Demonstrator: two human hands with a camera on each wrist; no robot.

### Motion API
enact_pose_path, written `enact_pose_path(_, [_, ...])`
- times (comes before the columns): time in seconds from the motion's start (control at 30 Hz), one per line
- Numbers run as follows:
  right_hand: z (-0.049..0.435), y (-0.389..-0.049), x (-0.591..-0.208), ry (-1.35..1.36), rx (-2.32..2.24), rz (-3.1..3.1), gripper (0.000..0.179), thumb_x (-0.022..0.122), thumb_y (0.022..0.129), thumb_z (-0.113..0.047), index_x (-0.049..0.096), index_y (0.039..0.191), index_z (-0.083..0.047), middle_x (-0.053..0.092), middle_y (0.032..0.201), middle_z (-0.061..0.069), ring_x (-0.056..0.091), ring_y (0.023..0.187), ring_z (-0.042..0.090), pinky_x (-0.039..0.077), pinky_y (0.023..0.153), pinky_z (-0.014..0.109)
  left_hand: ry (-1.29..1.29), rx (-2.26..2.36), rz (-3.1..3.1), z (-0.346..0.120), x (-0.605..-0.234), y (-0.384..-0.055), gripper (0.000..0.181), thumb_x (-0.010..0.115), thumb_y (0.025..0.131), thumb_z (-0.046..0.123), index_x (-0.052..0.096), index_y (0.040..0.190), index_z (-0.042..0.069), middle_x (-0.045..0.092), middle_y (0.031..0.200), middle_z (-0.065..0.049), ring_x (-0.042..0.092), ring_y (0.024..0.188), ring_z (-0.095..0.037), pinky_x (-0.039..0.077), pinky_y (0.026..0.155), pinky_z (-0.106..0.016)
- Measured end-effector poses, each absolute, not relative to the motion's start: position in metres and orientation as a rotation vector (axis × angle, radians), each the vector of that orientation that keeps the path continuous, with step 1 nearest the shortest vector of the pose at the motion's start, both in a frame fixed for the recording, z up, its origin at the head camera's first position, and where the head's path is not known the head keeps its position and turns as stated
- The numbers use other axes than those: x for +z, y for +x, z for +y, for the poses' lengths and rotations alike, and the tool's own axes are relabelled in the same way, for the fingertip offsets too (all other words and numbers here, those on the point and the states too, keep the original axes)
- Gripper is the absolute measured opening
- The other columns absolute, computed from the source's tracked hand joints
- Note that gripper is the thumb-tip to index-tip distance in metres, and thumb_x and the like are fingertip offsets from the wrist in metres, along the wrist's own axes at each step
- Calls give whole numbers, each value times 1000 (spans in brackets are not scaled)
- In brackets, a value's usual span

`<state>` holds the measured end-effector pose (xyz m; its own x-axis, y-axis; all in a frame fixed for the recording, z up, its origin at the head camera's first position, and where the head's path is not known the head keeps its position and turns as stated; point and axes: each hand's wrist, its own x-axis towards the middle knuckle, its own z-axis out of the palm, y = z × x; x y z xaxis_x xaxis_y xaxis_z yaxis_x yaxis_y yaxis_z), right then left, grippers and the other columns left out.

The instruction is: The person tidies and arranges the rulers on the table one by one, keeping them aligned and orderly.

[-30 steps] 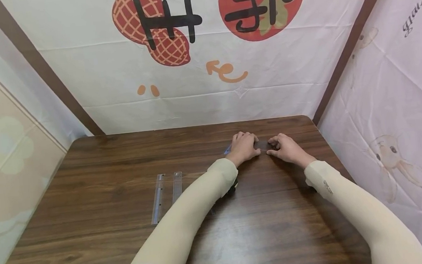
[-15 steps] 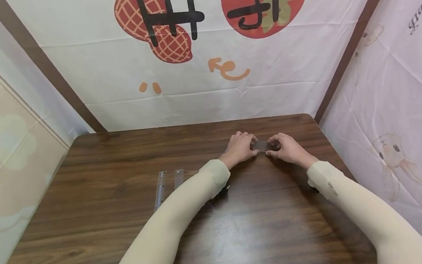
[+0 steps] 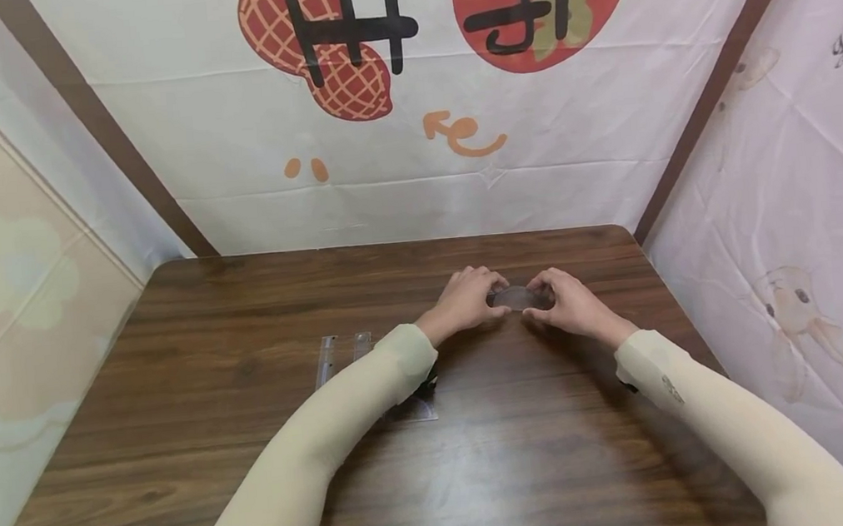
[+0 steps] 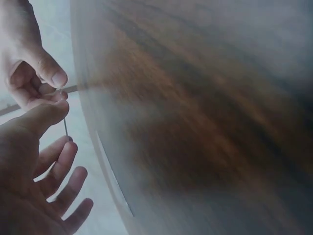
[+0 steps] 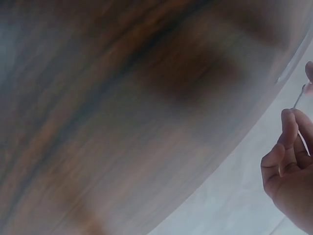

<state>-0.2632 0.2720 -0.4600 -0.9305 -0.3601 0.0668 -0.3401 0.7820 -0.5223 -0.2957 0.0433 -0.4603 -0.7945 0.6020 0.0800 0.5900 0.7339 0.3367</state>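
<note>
Over the far right part of the table, my left hand (image 3: 466, 298) and my right hand (image 3: 574, 301) hold a thin see-through plate (image 3: 518, 298) between them. Its upper edge looks rounded, and it may be a protractor. Seen edge-on in the left wrist view, the plate (image 4: 65, 126) spans my left thumb and index finger, which pinch it by its edge. In the right wrist view my right fingers (image 5: 289, 128) pinch the other side. Clear straight rulers (image 3: 327, 363) lie left of my left forearm, partly covered by the sleeve.
A flat clear piece with fine blue lines (image 3: 423, 411) pokes out beneath my left forearm. The brown wooden table (image 3: 204, 449) ends close beyond my hands, at a printed white cloth (image 3: 417, 209). More cloth hangs on both sides.
Both hands have drawn slightly left, the left one more. The plate between them now shows broader and more plainly. My left forearm covers more of the rulers, and the head view has shifted a little.
</note>
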Motion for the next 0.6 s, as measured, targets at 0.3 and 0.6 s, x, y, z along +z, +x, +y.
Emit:
enact_pose_path(0.3, [258, -253, -455, -676, -845, 2937, 38, 80, 87, -26, 64, 115, -8, 60, 105, 7, 54, 87, 25, 47, 74, 36, 1019, 526, 2895, 25, -454, -282, 47, 72, 90, 48, 64, 129, 23, 61, 113, 8, 51, 107, -14, 37, 102, -36])
enact_pose_path(0.6, [246, -241, -453, -753, -843, 2928, 38, 81, 85, -27, 64, 114, -10, 60, 105, 3, 54, 85, 20, 47, 72, 34, 1083, 523, 2900, 6, -450, -266, 47, 73, 89, 46, 65, 129, 23, 61, 111, 8, 51, 104, -15, 39, 98, -37])
